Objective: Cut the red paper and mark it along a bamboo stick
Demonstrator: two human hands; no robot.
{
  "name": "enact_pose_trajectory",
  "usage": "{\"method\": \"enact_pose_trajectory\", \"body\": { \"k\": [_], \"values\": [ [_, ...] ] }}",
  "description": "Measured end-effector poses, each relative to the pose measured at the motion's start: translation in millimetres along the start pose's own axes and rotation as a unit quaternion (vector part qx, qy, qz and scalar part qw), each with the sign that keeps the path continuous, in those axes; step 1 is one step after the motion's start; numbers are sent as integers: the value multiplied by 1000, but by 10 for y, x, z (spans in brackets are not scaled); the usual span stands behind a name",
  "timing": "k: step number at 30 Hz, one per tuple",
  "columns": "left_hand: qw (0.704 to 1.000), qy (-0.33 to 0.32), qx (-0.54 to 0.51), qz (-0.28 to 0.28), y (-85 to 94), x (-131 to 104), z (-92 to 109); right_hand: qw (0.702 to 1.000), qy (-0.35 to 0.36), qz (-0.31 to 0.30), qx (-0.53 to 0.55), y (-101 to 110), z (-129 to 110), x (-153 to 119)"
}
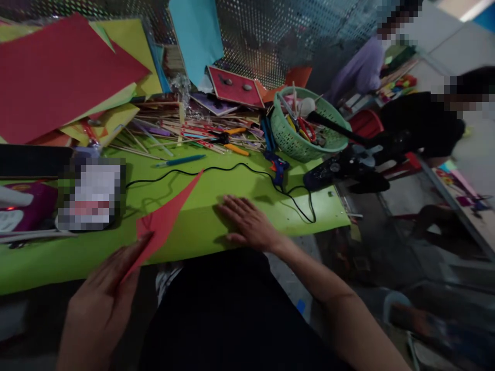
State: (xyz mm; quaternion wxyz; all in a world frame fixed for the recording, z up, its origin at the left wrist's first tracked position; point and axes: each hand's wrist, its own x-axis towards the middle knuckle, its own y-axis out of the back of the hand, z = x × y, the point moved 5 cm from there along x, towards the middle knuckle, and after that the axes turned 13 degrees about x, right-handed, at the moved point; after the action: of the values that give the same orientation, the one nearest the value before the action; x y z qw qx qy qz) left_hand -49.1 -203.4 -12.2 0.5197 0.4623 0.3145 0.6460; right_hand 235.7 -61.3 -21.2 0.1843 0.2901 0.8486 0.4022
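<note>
My left hand (pixel 101 301) holds a folded red paper (pixel 166 219) by its near end; the paper tapers to a long point that reaches up over the green table (pixel 216 237). My right hand (pixel 247 222) lies flat, palm down and fingers apart, on the green tabletop near its front edge. Just beyond it a black cord (pixel 235 167) runs across the table to a blue glue gun (pixel 279 170).
Large red and yellow paper sheets (pixel 58 72) are stacked at the back left. Several sticks and pens (pixel 193 136) lie behind the cord. A green basket (pixel 301 129) of tools stands at the right. Two other people sit at the far right.
</note>
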Motion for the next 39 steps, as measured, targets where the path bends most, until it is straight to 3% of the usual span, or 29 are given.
{"method": "enact_pose_trajectory", "body": {
  "k": [2,5,6,8,12,14,16,21,25,29,32,36,39],
  "values": [
    [999,-40,9,10,-50,156,116,998,15,-44,48,-17,-151,-269],
    [989,-138,50,-21,-240,453,381,985,-5,-103,136,176,-250,-763],
    [985,-154,71,-38,-332,548,460,975,-22,-143,170,240,-246,-929],
    [978,-175,99,-57,-517,705,605,955,-97,-151,235,399,-161,-1194],
    [967,-212,118,-74,-802,862,816,961,-136,55,232,720,1,-1301],
    [966,-212,124,-77,-845,906,845,961,-113,130,215,757,24,-1149],
    [965,-210,130,-91,-839,958,837,972,-80,149,164,701,30,-896],
    [945,-220,165,-176,-798,1148,779,996,-36,80,23,363,102,-317],
    [935,-237,174,-197,-776,1295,817,997,-56,43,-17,250,169,-218],
    [926,-275,173,-191,-790,1433,975,995,-45,90,-15,490,146,-154],
    [928,-293,162,-163,-805,1577,1095,989,-16,149,-14,767,103,76],
    [940,-291,131,-121,-842,1752,1103,982,-8,183,-44,1010,95,684],
    [950,-273,118,-91,-852,1808,981,982,-31,160,-90,1025,133,1268]
  ]
}}
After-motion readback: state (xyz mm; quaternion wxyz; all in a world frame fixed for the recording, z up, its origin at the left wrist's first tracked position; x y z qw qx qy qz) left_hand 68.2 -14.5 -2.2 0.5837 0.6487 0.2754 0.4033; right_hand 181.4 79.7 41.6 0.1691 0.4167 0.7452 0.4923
